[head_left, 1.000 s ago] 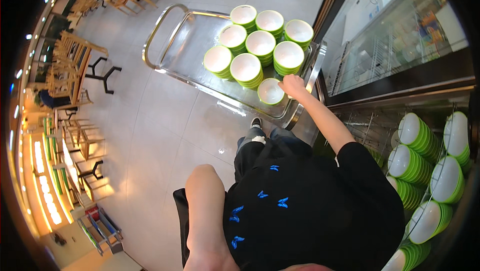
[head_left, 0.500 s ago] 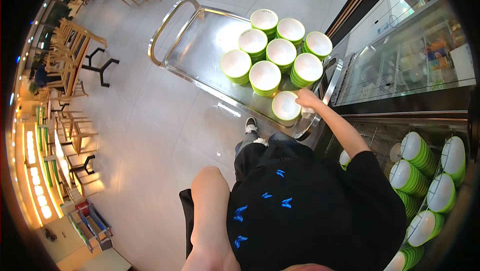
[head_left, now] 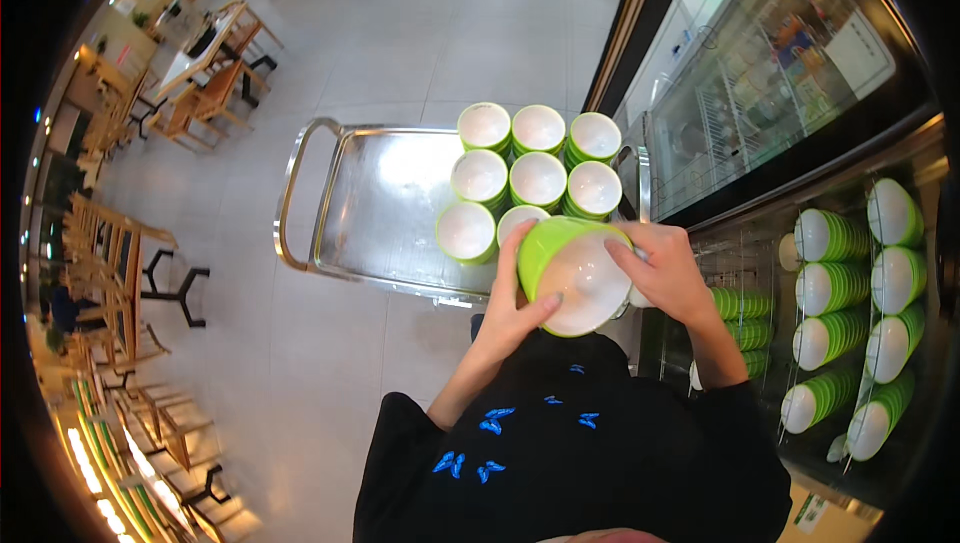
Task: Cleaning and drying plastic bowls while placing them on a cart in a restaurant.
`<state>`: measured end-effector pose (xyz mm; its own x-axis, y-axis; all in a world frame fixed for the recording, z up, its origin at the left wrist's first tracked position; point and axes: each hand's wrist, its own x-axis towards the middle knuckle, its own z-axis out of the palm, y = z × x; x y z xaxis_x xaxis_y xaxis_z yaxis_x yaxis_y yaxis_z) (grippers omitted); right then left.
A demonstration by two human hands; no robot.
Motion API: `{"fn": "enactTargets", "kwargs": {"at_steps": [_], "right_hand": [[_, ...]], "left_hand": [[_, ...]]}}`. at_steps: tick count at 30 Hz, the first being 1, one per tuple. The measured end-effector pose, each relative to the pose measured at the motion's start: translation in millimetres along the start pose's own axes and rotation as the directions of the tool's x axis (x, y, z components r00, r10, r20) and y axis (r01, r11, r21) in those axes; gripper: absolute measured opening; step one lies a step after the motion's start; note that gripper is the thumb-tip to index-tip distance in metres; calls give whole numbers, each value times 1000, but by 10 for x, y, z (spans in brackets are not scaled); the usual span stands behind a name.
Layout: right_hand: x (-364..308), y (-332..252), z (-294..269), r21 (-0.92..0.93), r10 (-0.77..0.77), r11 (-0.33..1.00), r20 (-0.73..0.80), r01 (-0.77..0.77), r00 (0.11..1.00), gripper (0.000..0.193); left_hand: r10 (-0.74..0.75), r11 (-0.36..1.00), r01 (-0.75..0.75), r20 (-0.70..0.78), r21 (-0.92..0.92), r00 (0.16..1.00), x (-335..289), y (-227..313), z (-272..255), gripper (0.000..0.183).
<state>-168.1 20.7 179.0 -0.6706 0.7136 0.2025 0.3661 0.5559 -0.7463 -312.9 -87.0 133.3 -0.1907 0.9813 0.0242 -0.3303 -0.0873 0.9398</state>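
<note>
Between my two hands is a bowl (head_left: 585, 283), lime green outside and white inside, tilted so its opening faces me. My left hand (head_left: 515, 308) is closed on its left side, thumb over the lower rim and fingers around the outside. At the right, my right hand (head_left: 668, 273) grips the rim with its thumb inside. Something small and white shows under the right hand; its kind I cannot make out. Just beyond, stacks of matching bowls (head_left: 479, 175) stand in rows on a metal cart (head_left: 375, 208). The held bowl partly hides the nearest stacks.
The cart's curved handle (head_left: 287, 198) is at its left end. On my right, a rack (head_left: 790, 363) holds several stacks of green bowls lying sideways, below a glass-fronted cabinet (head_left: 735, 93). Wooden chairs (head_left: 215, 93) and tables stand at the far left.
The bowl has come off the cart's near corner and up toward me. My left hand, earlier away from it, now grips it too. The view has turned, shifting the cart.
</note>
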Motion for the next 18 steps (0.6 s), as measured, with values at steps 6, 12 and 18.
{"fn": "enactTargets", "kwargs": {"at_steps": [6,12,18], "right_hand": [[1,-239,223,452,116,887,-412,93,904,23],[125,-358,649,998,308,56,-9,-9,951,24],[295,-213,189,-324,-533,683,393,655,749,16]], "left_hand": [[187,975,-202,-149,-97,971,254,26,-42,68],[492,802,-429,-53,414,869,354,15,-45,65],[301,935,-310,76,175,951,466,153,-119,56]]}}
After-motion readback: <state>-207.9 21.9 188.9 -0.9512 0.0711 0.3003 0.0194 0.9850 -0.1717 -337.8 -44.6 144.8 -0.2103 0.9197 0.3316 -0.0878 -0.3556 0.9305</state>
